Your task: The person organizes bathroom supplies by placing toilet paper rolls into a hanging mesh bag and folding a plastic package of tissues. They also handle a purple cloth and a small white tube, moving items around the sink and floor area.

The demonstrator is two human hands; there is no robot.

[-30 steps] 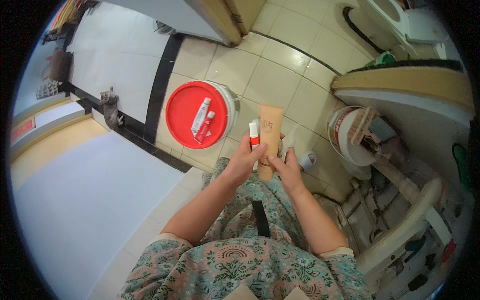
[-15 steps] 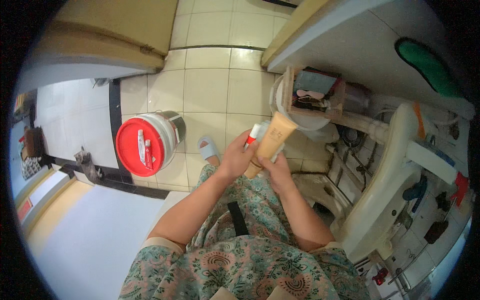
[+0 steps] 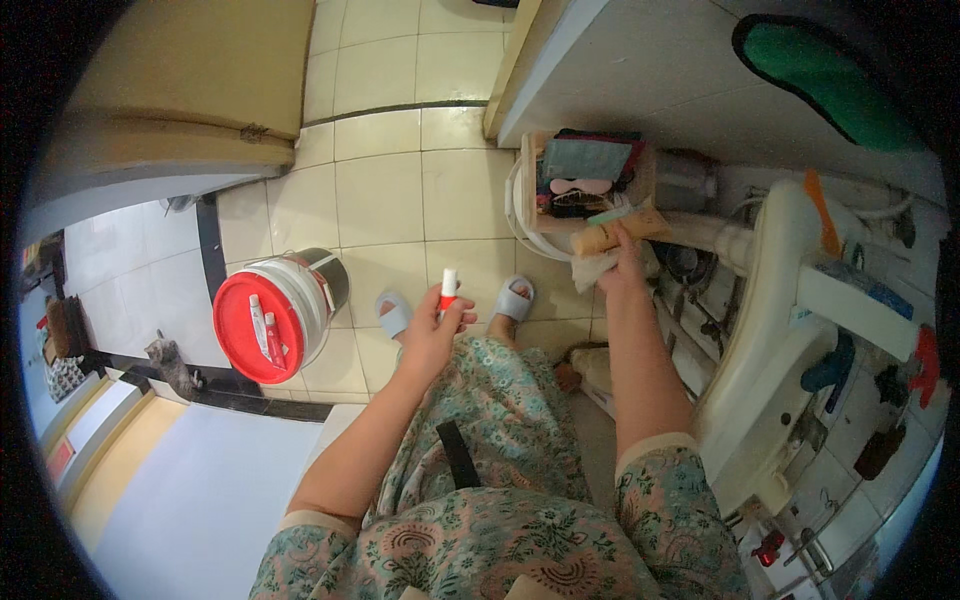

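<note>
My left hand is closed around a small tube with a white top and a red body, held upright above the floor. My right hand reaches out to the right, its fingers around a tan squeeze tube that lies beside the front of a wooden box. Something whitish and crumpled, perhaps a cloth or wrapper, hangs under the same hand. Inside the box are a grey-blue flat pouch, a pink oval item and other small things.
A white bucket with a red lid stands at the left, with two small tubes on top. A cat lies by the dark sill. Along the right are a washbasin and pipes. The box rests on a white bucket.
My hands have moved apart. The right hand has carried the tan tube rightward to the wooden box; the left has drawn leftward and lower, still gripping the red and white tube.
</note>
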